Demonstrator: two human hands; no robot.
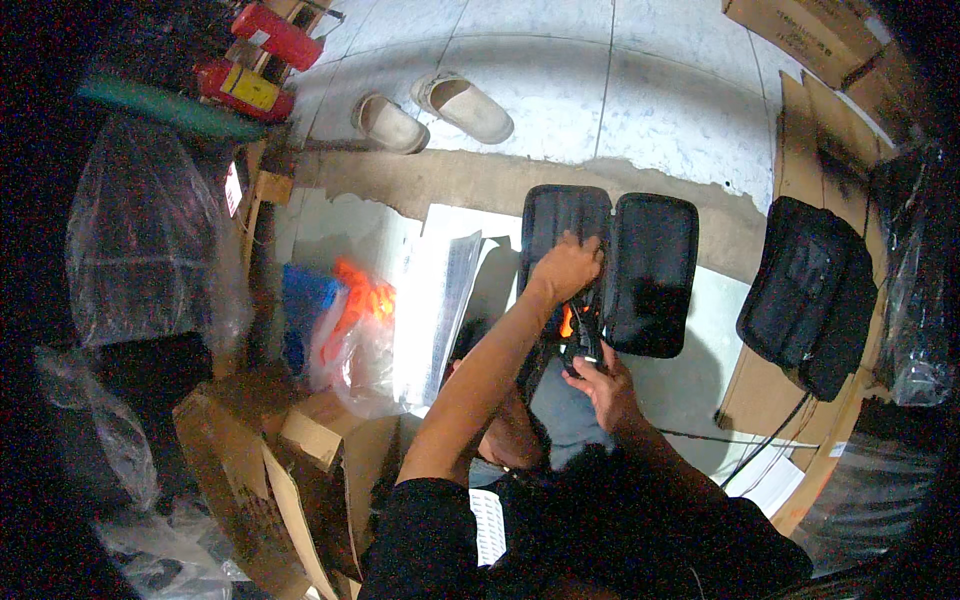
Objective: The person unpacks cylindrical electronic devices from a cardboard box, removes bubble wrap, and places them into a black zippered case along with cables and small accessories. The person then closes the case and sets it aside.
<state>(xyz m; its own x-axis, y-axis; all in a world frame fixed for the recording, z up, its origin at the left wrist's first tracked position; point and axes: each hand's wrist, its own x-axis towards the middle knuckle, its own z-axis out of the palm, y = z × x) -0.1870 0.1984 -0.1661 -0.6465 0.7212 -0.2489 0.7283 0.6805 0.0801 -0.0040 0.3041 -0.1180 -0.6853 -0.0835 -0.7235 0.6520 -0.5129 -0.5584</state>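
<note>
A black zip case (654,277) lies unfolded on the floor before me, its two halves side by side. My left hand (568,266) is over the left half, fingers curled downward; whether they grip anything is hidden. Nearer to me, my right hand (606,382) holds a dark device (581,345) by its lower end, just at the case's near edge. Orange parts (566,321) show beside the device. Its exact kind cannot be told.
White printed sheets (442,315) and a clear bag with orange items (360,315) lie left. Another black case (810,292) rests on cardboard at right. Slippers (465,112) and fire extinguishers (247,90) are beyond. An opened carton (300,465) stands near left.
</note>
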